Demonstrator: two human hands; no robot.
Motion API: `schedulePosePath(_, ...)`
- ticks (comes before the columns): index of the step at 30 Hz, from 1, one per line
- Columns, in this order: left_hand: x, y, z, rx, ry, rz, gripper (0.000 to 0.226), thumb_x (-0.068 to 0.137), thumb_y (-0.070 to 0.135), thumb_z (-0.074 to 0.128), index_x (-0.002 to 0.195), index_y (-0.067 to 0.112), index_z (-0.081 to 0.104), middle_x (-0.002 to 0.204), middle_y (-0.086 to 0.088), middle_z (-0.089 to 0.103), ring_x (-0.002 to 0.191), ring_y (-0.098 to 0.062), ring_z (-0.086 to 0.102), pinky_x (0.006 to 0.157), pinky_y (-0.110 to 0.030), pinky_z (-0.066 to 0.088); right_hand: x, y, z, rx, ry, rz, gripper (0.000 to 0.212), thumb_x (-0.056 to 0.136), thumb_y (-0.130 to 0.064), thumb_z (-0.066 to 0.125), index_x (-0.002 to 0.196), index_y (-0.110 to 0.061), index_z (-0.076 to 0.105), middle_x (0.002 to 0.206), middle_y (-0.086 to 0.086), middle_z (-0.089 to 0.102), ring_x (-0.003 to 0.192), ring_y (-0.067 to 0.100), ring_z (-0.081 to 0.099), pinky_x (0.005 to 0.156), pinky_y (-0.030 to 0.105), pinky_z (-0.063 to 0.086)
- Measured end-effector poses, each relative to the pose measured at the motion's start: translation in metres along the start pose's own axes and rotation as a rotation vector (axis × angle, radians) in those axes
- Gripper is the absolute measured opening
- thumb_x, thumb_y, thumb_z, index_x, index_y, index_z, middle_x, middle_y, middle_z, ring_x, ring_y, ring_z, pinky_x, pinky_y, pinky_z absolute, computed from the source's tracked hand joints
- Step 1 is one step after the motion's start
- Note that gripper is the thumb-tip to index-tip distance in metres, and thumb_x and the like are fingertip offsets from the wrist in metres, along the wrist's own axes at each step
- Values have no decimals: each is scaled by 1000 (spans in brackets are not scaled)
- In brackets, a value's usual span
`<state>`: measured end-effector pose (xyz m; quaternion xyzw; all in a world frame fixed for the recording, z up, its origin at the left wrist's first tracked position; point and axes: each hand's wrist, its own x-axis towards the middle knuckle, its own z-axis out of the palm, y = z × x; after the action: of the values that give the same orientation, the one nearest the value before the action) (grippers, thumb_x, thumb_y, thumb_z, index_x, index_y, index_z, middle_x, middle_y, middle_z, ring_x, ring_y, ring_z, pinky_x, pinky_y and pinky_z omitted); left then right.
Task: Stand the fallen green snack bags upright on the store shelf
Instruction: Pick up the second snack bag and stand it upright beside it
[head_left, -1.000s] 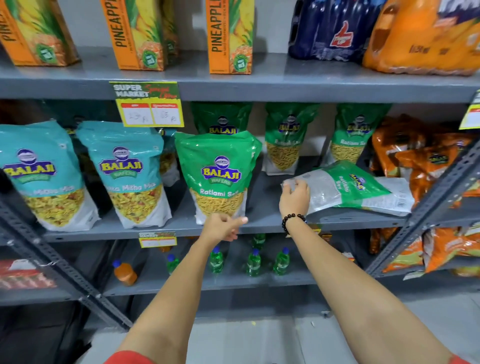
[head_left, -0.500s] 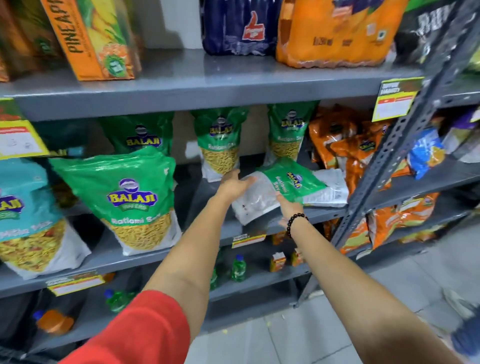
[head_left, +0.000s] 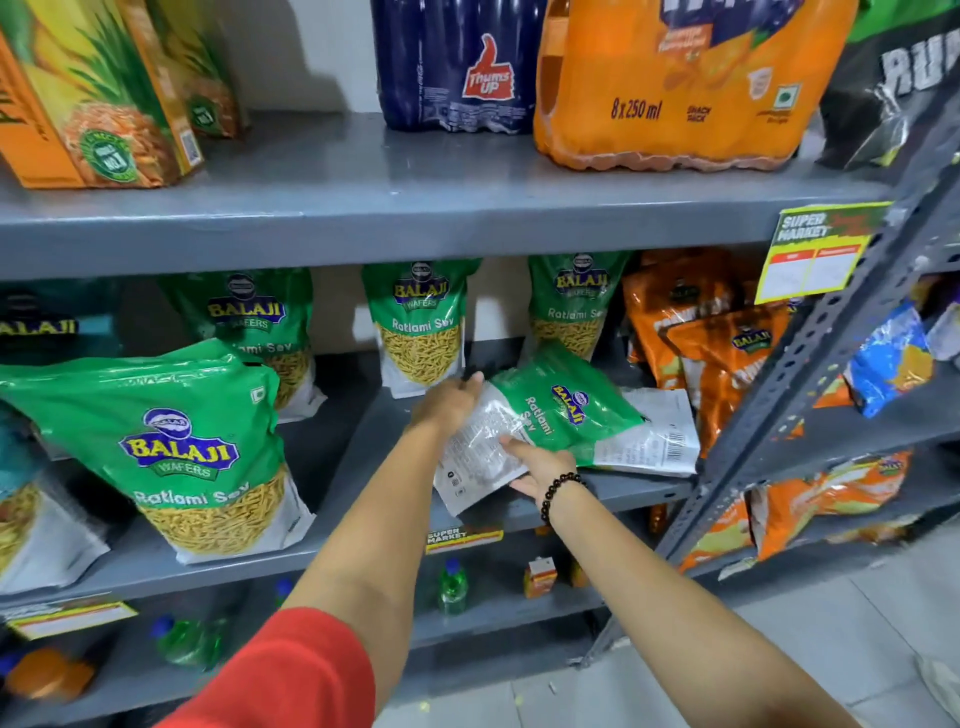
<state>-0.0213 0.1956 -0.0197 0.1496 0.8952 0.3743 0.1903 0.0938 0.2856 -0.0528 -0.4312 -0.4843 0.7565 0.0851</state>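
A fallen green Ratlami Sev bag (head_left: 550, 415) is tilted up off the grey middle shelf (head_left: 623, 488), its pale bottom end toward me. My left hand (head_left: 452, 402) grips its upper left edge. My right hand (head_left: 540, 465), with a black bead bracelet, holds its lower edge from beneath. Another flat bag (head_left: 654, 441) lies under it, showing its white back. Upright green bags stand at the front left (head_left: 171, 452) and along the back (head_left: 421, 327), (head_left: 571, 301), (head_left: 249, 317).
Orange snack bags (head_left: 717, 353) crowd the shelf's right end beside a slanted grey steel upright (head_left: 810, 374). The shelf above (head_left: 363, 218) holds pineapple juice cartons, a Thums Up pack and an orange drink pack. Small green bottles (head_left: 452, 584) stand on the lower shelf.
My left hand left the front upright bag and took hold of the fallen bag. Both hands have raised that bag's near end off the shelf. The view shifted right and closer.
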Motion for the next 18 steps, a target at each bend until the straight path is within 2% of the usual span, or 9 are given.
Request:
schedulePosePath(4,-11,-12,-8,-133,389,-169,59,94,54,31,116,11,64,123,-19,63,113,-37,58,92,-39,44,1,-5,6,-111,-40,-153,94,64,-13,84,138,6,30,137,19,50,120,29,53,99,39,48)
schedulePosePath(7,-23,-24,-15,-265,592,-221,53,95,48,34,110,8,67,118,-20,65,110,-37,59,87,-39,45,-5,-12,17,-258,-76,-352,67,61,-11,85,121,-2,54,117,12,63,112,29,60,91,31,45)
schedulePosePath(9,-27,-30,-19,-369,658,-219,51,97,43,33,111,7,67,118,-22,65,110,-37,58,87,-39,44,-6,-19,27,-304,-134,-450,53,61,-5,84,108,-5,60,112,16,66,112,34,61,95,38,49)
schedulePosePath(11,-28,-37,-27,-477,697,-199,52,99,41,32,115,4,64,121,-25,64,114,-39,56,90,-39,42,-4,-27,43,-385,-180,-539,50,61,-1,83,106,-2,60,112,23,67,108,37,63,96,51,49)
schedulePosePath(12,-28,-41,-30,-534,692,-186,52,99,41,31,117,4,62,123,-25,62,116,-39,54,92,-39,41,-2,-31,50,-423,-199,-569,51,62,0,82,108,0,59,111,24,68,107,36,63,95,53,49)
schedulePosePath(15,-24,-56,-39,-647,584,-208,54,99,43,28,126,4,56,132,-23,56,123,-38,50,99,-40,39,7,-36,69,-541,-223,-606,48,65,4,78,109,1,60,112,22,68,107,34,64,95,50,50)
schedulePosePath(18,-20,-73,-48,-619,509,-260,62,98,48,25,125,1,56,133,-24,56,122,-39,51,104,-44,40,18,-37,75,-642,-158,-585,54,70,-1,76,119,-1,55,124,19,62,115,31,58,99,44,47)
